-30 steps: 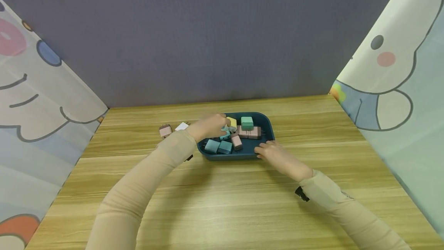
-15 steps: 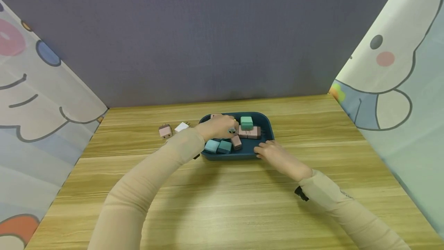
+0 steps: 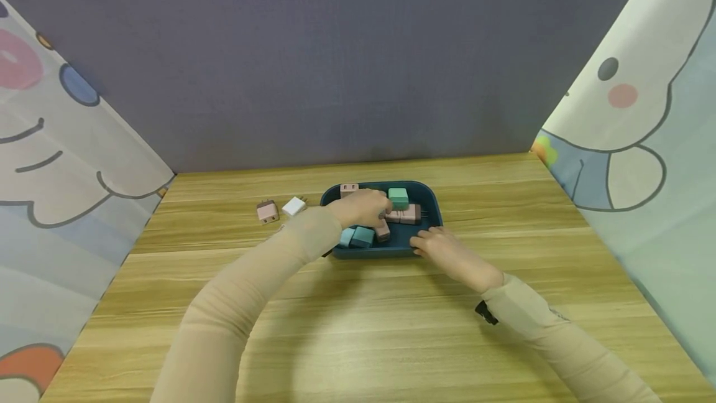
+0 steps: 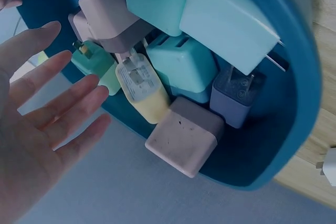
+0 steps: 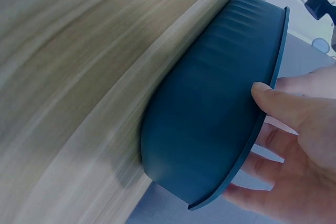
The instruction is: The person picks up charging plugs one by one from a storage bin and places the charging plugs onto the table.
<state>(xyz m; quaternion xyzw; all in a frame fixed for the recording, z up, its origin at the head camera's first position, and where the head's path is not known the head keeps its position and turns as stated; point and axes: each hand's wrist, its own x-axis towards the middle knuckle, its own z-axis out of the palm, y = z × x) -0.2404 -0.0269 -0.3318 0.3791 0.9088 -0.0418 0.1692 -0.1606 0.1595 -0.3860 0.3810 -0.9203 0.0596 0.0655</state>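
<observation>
A dark blue plastic basket (image 3: pixel 411 247) holds several charger plugs in pink, teal, green and yellow. My left hand (image 3: pixel 363 205) is over the middle of the basket. In the left wrist view, that hand (image 4: pixel 47 114) has its fingers spread with nothing between them, beside a yellow charger (image 4: pixel 144 87) and a green charger (image 4: pixel 97 64). A pink charger (image 4: pixel 186 137) and a teal charger (image 4: pixel 181 66) lie close by. My right hand (image 3: pixel 453 257) grips the basket's near right rim, thumb (image 5: pixel 261 88) outside and fingers inside.
On the wooden table (image 3: pixel 358 328), left of the basket, lie a pink charger (image 3: pixel 267 211) and a white charger (image 3: pixel 294 206). A grey panel (image 3: pixel 347 67) stands behind the table, with cartoon-print sheets on both sides.
My left hand has moved right across the basket, and its fingers now cover the yellow charger in the head view. The pink charger at the basket's back left is uncovered. My right hand stays put.
</observation>
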